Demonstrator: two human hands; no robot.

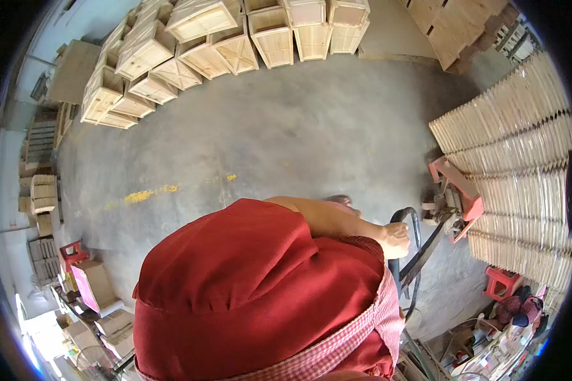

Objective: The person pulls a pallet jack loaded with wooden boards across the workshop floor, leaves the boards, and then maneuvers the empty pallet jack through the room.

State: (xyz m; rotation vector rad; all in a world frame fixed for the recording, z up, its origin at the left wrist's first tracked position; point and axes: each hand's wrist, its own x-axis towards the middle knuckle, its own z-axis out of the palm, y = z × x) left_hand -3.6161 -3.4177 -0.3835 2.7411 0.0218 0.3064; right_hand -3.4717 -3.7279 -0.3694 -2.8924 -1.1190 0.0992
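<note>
My left arm reaches across the front of my body to the right. My left hand [396, 240] is closed round the black loop handle [415, 222] of a pallet jack. The jack's orange-red body [467, 193] stands low beside a tall stack of wooden panels [508, 171]. From the handle, a dark bar [426, 251] slants up to the body. Of my right hand [401, 315], only a sliver of skin shows at the edge of my red clothing, near the lower end of the loop. Its fingers are hidden.
Several wooden crates [270, 41] stand stacked along the far side. Large boards [448, 25] lie at the upper right. A red stool [501, 284] is by the panel stack. Cardboard boxes [95, 286] sit at the lower left. Grey concrete floor [286, 133] shows between them.
</note>
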